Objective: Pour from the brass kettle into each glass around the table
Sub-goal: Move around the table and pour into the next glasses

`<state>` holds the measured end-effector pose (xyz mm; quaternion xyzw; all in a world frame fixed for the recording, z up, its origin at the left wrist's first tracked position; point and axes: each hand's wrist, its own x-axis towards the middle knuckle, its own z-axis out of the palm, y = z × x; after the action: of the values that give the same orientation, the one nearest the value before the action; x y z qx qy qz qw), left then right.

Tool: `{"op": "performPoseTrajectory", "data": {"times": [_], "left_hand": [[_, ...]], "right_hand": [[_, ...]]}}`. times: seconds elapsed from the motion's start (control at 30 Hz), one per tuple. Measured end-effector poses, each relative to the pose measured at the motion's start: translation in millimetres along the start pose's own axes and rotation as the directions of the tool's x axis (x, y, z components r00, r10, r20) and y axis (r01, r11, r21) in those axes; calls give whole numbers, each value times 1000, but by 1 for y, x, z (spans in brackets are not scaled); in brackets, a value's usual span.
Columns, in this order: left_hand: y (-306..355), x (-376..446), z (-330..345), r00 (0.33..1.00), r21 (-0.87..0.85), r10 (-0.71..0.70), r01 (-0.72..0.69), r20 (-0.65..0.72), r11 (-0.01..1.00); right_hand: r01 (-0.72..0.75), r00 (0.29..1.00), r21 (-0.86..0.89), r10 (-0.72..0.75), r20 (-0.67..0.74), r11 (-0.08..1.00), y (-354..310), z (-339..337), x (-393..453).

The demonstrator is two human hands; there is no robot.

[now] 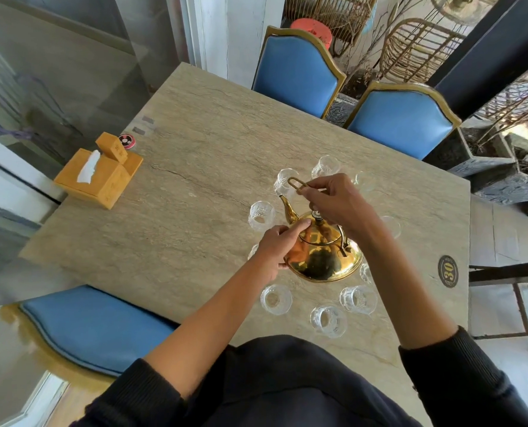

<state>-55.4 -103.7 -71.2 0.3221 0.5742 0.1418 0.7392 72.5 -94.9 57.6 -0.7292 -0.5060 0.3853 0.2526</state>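
A shiny brass kettle (322,255) stands in the middle of a ring of several clear textured glasses, such as one by its spout (261,214), one at the far side (325,167) and one near me (328,320). My right hand (336,203) grips the kettle's thin looped handle above the lid. My left hand (279,241) rests on the kettle's left shoulder, thumb on the lid's edge. The spout points away from me to the left, towards a glass (285,182). Both hands hide some glasses.
The beige stone table (213,155) carries a yellow tissue box (97,177) at the far left and a round number badge (447,270) at the right edge. Blue chairs stand at the far side (296,72), (401,121) and at my left (93,328).
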Motion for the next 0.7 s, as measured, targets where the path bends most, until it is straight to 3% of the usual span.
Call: {"op": "performPoseTrajectory", "data": {"times": [0.7], "left_hand": [[-10, -14, 0, 996, 7, -74, 74, 47, 997]], "right_hand": [[-55, 998, -107, 58, 18, 993, -3, 15, 4]]}}
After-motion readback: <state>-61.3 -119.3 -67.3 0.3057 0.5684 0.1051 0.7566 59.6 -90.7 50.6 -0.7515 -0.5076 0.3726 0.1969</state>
